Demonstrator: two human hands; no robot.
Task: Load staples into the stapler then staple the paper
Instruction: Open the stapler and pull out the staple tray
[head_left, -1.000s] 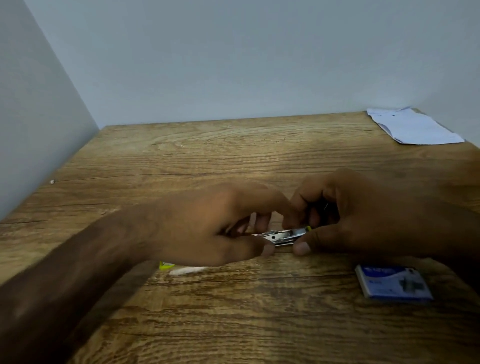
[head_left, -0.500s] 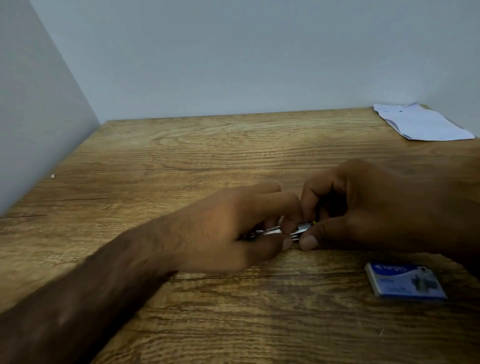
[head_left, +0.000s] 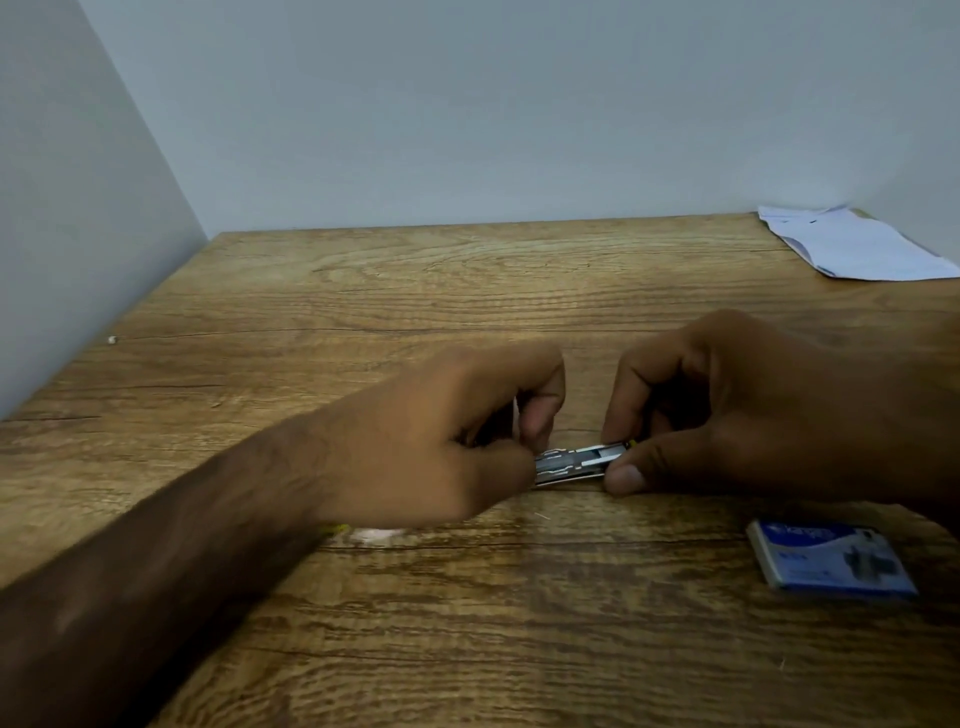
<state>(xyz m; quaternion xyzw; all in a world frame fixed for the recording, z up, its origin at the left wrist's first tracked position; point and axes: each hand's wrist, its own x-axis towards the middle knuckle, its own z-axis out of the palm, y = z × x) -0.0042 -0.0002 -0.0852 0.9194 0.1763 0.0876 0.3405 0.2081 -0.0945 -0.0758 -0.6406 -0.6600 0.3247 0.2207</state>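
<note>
A small metal stapler (head_left: 576, 464) lies low over the wooden table (head_left: 467, 291), held between both hands. Its shiny magazine channel shows between the fingertips, with a yellow bit at its right end. My left hand (head_left: 441, 441) pinches the left end with thumb and forefinger. My right hand (head_left: 737, 410) grips the right end, thumb in front. Whether staples sit in the channel is too blurred to tell. A blue staple box (head_left: 831, 558) lies flat at the near right. White paper (head_left: 852, 247) rests at the far right corner.
Grey walls close the table at the back and left. A small white and yellow piece (head_left: 371, 533) lies on the table just under my left wrist. A tiny white speck (head_left: 111, 340) sits near the left wall.
My left hand has slid leftward along the stapler, so more of the metal channel shows between the hands. My right hand keeps its grip.
</note>
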